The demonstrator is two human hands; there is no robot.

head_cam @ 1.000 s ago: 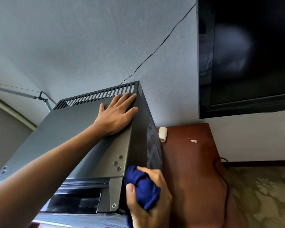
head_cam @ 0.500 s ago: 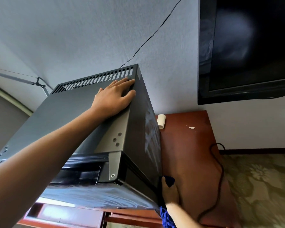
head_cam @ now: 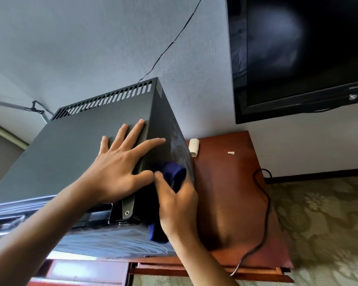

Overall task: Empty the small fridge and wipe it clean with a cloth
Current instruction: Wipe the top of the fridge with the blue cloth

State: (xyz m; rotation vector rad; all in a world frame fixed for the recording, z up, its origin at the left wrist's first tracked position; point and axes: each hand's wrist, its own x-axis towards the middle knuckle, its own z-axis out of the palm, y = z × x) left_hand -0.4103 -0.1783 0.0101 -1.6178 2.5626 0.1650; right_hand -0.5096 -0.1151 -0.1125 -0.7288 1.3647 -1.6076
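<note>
The small dark grey metal fridge [head_cam: 74, 153], a boxy cabinet with a slotted vent along its back top edge, stands on the left part of a reddish-brown wooden cabinet top [head_cam: 232, 182], its back close to the wall.

The left hand [head_cam: 120, 168] lies flat and open on the fridge's top, fingers spread, the index finger reaching over the right top edge. It has slid forward from the spot near the vent slots where it rested a second ago, and now sits near the front right corner, bracing the box.

The right hand [head_cam: 178, 205] is closed around a bunched dark blue cloth [head_cam: 172, 178], pressing it against the upper part of the fridge's right side wall, just beside the left thumb. Half a second ago this hand was low, down by the bottom front corner of that wall; now it has come up to the top edge, so an upward wiping stroke looks just finished. Pale smears show on the wall further back, which suggests that part is yet to be wiped.

A small cream plastic piece [head_cam: 194, 147] lies by the back edge of the cabinet top, and a black cable [head_cam: 265, 205] loops near its right edge. The outside is being wiped; whether the inside is emptied cannot be seen.
</note>
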